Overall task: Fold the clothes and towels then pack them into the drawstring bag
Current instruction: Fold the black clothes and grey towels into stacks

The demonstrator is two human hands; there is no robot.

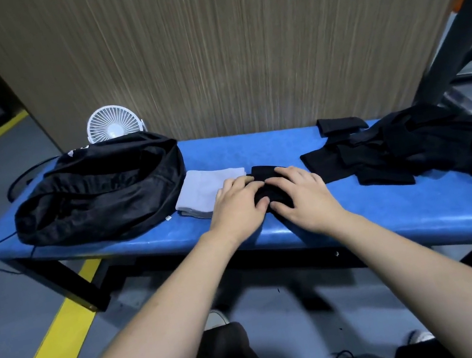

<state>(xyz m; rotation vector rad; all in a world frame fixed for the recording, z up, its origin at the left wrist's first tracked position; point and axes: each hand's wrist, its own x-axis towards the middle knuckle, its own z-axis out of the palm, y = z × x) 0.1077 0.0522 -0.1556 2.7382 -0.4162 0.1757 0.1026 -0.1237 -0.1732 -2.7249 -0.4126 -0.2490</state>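
Both hands press flat on a small black cloth [264,188] at the centre of the frame, on a blue padded bench [360,213] that runs from left to right. The left hand [237,202] and the right hand [301,192] lie palm down with fingers spread and nearly straight, thumbs almost meeting over the fabric, which sits close to the bench's near edge. A folded grey towel [204,192] lies just left of the hands, touching the black cloth. Left of that, the black drawstring bag [99,196] slumps with its mouth open, reaching the bench's left end; white lettering on its upper rim is too small to read. A heap of unfolded black clothes [405,145] fills the right side and spills past the right edge of the frame. Bare blue surface shows between the hands and the heap. A white desk fan [114,123] stands behind the bag against a wood-grain panel [219,39].
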